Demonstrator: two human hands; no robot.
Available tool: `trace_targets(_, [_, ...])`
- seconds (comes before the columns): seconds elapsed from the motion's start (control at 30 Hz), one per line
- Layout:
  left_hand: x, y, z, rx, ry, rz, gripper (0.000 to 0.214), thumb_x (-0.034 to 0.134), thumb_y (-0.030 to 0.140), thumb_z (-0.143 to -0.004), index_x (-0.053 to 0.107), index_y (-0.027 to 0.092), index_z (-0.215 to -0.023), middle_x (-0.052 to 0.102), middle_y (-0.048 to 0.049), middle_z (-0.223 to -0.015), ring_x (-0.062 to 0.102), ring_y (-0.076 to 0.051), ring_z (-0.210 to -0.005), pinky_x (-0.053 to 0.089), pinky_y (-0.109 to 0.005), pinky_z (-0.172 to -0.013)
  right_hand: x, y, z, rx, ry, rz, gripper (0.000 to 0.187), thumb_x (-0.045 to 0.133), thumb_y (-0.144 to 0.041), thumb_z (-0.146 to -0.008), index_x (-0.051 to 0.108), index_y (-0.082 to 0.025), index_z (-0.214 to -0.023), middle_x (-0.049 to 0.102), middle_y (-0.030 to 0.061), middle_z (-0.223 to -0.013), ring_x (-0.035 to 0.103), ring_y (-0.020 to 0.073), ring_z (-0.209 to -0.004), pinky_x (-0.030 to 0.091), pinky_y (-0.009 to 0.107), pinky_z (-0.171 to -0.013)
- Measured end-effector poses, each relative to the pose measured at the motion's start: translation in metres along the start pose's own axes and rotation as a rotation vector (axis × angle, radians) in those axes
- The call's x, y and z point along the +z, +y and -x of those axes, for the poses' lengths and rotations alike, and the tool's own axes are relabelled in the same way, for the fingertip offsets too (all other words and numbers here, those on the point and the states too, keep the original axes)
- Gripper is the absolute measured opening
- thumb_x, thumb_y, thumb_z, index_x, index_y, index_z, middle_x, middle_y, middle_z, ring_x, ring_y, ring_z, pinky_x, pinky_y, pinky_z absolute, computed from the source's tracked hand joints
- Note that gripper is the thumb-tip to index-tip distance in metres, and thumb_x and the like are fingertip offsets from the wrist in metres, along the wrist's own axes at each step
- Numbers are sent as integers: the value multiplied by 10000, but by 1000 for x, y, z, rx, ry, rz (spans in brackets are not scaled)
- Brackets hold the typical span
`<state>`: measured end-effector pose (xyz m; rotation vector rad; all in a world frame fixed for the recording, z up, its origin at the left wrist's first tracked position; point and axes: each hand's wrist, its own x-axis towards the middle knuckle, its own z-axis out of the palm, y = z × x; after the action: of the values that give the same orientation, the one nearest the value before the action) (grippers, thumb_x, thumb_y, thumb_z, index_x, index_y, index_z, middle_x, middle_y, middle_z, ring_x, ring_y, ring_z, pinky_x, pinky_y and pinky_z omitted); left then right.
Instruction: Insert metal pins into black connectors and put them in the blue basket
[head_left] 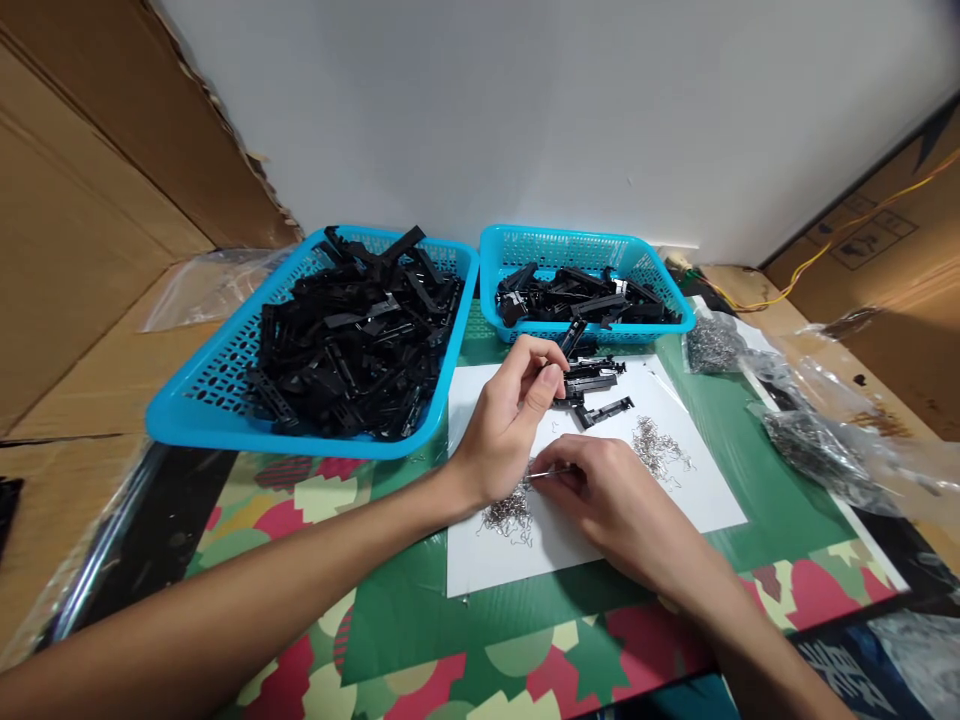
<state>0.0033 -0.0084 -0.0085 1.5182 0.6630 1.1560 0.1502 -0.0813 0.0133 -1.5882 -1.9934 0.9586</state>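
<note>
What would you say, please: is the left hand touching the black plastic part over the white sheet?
Touching. The head view shows the left hand pinching the black plastic part between thumb and forefinger.

Light was even and fairly bright from overhead, with soft shadows. The wall [570,110] looked pale and washed. Edges bent outward with wide-angle distortion.

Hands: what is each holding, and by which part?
The left hand pinches a black plastic part by its left end; the right hand pinches a thin wire clip by one end.
</note>
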Motion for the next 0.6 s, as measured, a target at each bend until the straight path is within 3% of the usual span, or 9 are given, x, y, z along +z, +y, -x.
trace_targets(0.2, [0, -1, 1, -21, -2, -14, 182, 507, 396, -1118, 588, 233, -1110, 561, -1, -907, 519, -134, -794, 387, -277, -666, -11, 4, 6, 62, -3, -120, 90, 657, -152, -951, 728, -187, -907, 723, 4, -779, 568, 131, -649, 385, 269, -624])
trace_targets(0.33, [0, 0, 1, -27, -11, -29, 184, 513, 394, -1116, 599, 231, -1116, 562, 0, -910, 524, -134, -812, 386, -272, -663, -14, 4, 10, 30, -40, -135, 93, 638, -155, -959, 708, -195, -913, 708, -6, -795, 585, 132, -678, 398, 266, -630])
trace_targets(0.6, [0, 1, 1, -21, -14, -25, 157, 513, 376, -1118, 576, 234, -1138, 560, 4, -913, 531, -129, -817, 394, -270, -671, 0, 4, 1, -47, 9, -63, 164, 693, -116, -923, 789, -216, -1011, 681, -22, -753, 526, 120, -639, 377, 271, -642])
